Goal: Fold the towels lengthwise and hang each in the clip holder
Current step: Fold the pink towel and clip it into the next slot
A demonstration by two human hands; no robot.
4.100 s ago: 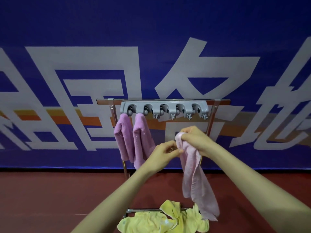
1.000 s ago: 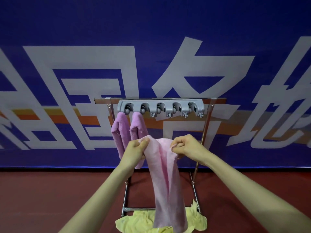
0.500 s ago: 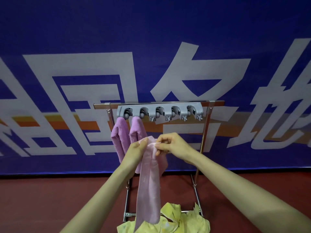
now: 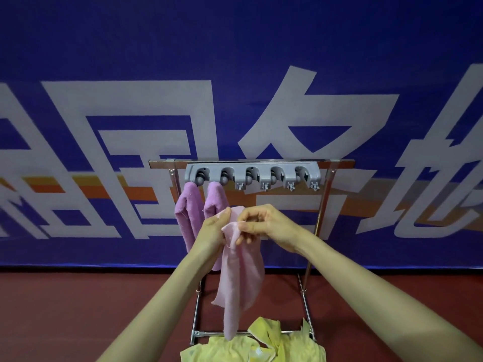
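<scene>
A light pink towel point(image 4: 239, 278) hangs folded into a narrow strip below my hands. My left hand point(image 4: 213, 231) grips its top edge on the left. My right hand point(image 4: 264, 224) pinches the same top edge from the right, fingers curled over the cloth. Both hands are just below the grey clip holder point(image 4: 252, 175), which sits on a metal rack's top bar. Two purple towels point(image 4: 189, 218) hang from the holder's two leftmost clips; the second one point(image 4: 215, 202) is partly hidden by my left hand. The three clips to the right hold nothing.
Yellow towels point(image 4: 252, 347) lie heaped on the floor at the foot of the metal rack point(image 4: 317, 226). A blue banner with large white characters point(image 4: 104, 126) stands right behind the rack. Red floor stretches to both sides.
The pink towel, spread wide between my hands a second ago, is now folded into a narrow strip, and my hands have come together at its top.
</scene>
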